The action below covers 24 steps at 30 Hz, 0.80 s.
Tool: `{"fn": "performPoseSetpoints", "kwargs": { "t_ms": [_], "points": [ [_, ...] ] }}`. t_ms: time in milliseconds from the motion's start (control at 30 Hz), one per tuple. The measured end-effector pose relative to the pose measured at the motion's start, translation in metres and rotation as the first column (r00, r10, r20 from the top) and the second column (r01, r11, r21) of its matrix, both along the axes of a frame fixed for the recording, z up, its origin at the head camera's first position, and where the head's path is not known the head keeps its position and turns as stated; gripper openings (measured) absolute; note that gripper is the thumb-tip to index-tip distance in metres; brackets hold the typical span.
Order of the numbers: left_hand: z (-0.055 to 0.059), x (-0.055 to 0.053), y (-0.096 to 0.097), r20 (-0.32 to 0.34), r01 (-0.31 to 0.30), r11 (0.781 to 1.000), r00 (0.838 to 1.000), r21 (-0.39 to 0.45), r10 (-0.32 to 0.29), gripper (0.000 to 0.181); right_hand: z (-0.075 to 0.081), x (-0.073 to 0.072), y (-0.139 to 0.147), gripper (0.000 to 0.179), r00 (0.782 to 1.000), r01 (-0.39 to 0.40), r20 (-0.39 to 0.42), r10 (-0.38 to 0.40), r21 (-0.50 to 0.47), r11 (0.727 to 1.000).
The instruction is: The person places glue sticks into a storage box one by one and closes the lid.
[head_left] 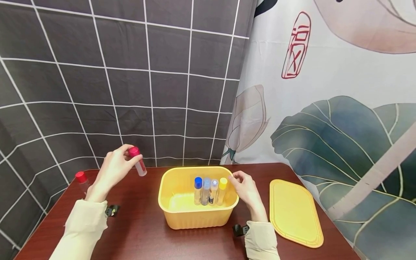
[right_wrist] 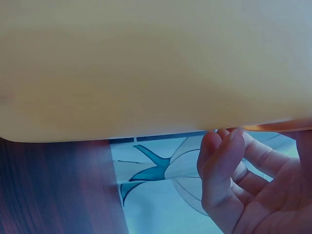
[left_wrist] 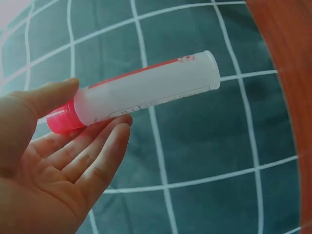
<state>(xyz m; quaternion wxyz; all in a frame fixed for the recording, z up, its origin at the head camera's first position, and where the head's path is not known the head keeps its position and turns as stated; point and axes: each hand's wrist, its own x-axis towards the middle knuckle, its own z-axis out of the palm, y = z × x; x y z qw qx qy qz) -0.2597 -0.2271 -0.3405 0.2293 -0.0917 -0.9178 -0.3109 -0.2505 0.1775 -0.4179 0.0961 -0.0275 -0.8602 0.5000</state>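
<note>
One left hand: is pinching a red-topped tube
Right hand: is holding the yellow box by its edge
Four tubes: are standing inside

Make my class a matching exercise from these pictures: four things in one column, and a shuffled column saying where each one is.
Things
1. pink-red-capped tube
2. yellow lid
3. dark-blue-capped tube
4. right hand

Places
A. at the rim of the yellow box
B. flat on the table, to the right of the yellow box
C. held in the left hand
D. inside the yellow box

Pairs: 1-C, 2-B, 3-D, 4-A
</note>
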Motion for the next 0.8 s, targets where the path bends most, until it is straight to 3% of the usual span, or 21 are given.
{"fn": "performPoseSetpoints", "kwargs": {
  "t_ms": [233, 400, 800],
  "points": [
    [0.016, 0.008, 0.017, -0.014, 0.072, 0.997, 0.997, 0.001, -0.072, 0.034, 0.002, 0.0, 0.0, 0.017, 1.0, -0.003, 0.007, 0.003, -0.002, 1.0],
    [0.022, 0.012, 0.033, -0.004, 0.136, 0.991, 0.991, 0.009, -0.136, 0.031, 0.002, 0.001, 0.0, 0.018, 1.0, -0.005, 0.013, 0.005, -0.007, 1.0],
    [0.019, 0.014, 0.066, 0.081, 0.273, 0.962, 0.958, 0.026, -0.274, 0.027, 0.002, 0.002, -0.002, 0.017, 1.0, -0.008, 0.014, 0.008, -0.009, 1.0]
  ]
}}
